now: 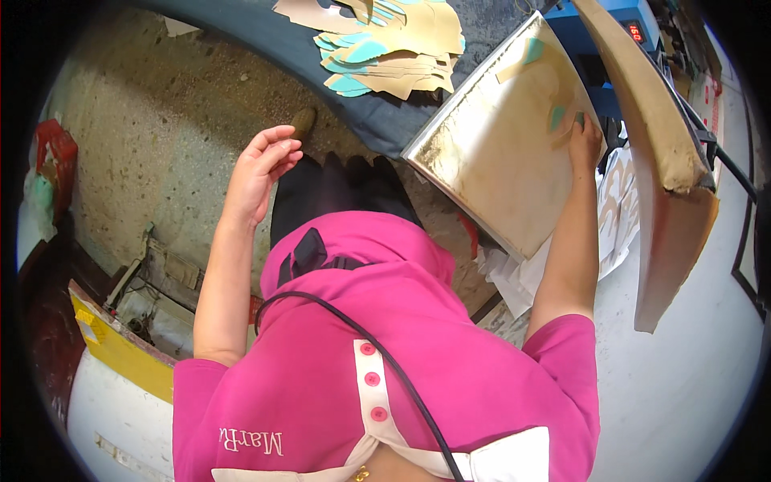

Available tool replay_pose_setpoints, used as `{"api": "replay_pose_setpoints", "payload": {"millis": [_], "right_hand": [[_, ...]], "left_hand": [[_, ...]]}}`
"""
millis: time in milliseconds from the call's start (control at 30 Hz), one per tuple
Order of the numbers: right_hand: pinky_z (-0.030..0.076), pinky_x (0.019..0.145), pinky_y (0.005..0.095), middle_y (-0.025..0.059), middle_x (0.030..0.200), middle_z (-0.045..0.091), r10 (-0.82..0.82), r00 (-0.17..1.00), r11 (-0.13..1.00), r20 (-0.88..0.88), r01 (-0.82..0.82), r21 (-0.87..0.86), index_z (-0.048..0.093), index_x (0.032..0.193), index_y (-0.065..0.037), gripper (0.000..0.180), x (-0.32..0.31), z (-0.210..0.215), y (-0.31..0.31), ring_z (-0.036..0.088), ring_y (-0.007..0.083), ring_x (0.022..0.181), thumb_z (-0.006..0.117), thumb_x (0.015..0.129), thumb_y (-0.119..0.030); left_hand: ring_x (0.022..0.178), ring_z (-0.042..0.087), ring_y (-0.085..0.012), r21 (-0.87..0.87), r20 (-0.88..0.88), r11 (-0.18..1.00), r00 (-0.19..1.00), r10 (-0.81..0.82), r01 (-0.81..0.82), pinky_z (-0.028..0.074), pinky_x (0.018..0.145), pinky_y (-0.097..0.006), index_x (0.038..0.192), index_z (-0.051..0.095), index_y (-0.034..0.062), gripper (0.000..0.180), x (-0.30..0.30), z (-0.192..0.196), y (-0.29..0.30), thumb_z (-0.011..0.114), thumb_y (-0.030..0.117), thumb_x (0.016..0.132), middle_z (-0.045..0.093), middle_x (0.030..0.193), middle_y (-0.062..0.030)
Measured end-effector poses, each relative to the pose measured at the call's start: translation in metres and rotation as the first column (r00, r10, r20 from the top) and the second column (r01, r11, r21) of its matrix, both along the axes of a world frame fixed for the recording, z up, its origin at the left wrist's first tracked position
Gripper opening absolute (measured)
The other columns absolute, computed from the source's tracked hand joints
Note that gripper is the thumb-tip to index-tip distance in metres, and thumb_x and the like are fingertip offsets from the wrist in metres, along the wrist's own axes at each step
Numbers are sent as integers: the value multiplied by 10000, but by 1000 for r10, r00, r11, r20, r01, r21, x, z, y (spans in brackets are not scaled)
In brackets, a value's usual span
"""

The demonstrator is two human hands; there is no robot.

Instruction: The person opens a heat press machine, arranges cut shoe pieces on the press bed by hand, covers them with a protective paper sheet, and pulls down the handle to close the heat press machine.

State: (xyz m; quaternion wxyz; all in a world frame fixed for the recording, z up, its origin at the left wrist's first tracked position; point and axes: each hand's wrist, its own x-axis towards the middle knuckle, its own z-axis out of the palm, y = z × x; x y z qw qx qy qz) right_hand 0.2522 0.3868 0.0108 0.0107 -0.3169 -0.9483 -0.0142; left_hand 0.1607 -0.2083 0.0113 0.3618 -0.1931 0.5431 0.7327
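My left hand (pixel 267 165) is raised in front of my left side, fingers loosely bent and apart, with nothing seen in it. On the right, my right hand (pixel 586 140) is over the far right part of a shiny, stained flat plate (pixel 498 153). Its fingers are closed at a small teal bit, which seems to belong to a thin tan-and-teal cut piece (pixel 558 120) lying against the plate; the exact grip is partly hidden. Another tan strip with a teal end (pixel 518 66) lies near the plate's far corner.
Fanned tan-and-teal cut pieces (pixel 393 56) are heaped on a dark blue cloth (pixel 241 32) ahead. A blue machine (pixel 618 24) with a lit display and a tall brown curved panel (pixel 650 120) stand right. White cut-out sheets (pixel 618 201) lie beside the plate. A yellow-edged board (pixel 120 341) is at left.
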Motion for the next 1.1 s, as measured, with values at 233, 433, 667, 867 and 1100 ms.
{"api": "replay_pose_setpoints", "payload": {"millis": [233,433,667,867,1100], "right_hand": [[386,1009,437,206,1262,559,84,984,996,-154,-81,23,550,1292,-66,439,-3,2,-7,500,375,1186,502,906,-271],[384,1008,441,190,1268,567,44,990,999,-133,-43,12,564,1275,-80,414,9,-5,-13,506,357,1164,505,914,-273],[388,997,452,153,1269,581,49,992,997,-118,-42,57,567,1282,-100,408,1,-14,-7,508,339,1170,479,932,-289],[390,1023,424,190,1264,581,13,997,996,-76,-6,91,575,1248,-28,389,2,0,-24,504,362,1189,494,940,-251],[495,829,308,100,1061,650,-162,904,881,-395,-48,-471,629,1165,-53,266,-59,57,-191,620,193,928,587,910,-115]], "left_hand": [[906,633,-104,-46,-1,999,1000,-24,24,494,835,-245,1179,584,66,260,-21,0,-3,593,146,932,664,1021,-40],[914,627,-96,-43,-15,997,998,-69,68,486,838,-239,1182,585,65,265,-44,5,1,593,153,932,659,1026,-35],[903,628,-94,-55,-6,989,991,-136,135,486,836,-237,1168,596,75,253,-70,7,1,599,161,930,663,1007,-33],[895,628,-102,-66,7,981,983,-182,182,488,840,-244,1154,606,78,244,-96,3,0,604,165,926,663,999,-30],[955,574,-141,-166,-219,940,919,-328,297,464,858,-260,1145,623,43,291,-145,-11,19,639,156,877,625,1041,-65]]}}
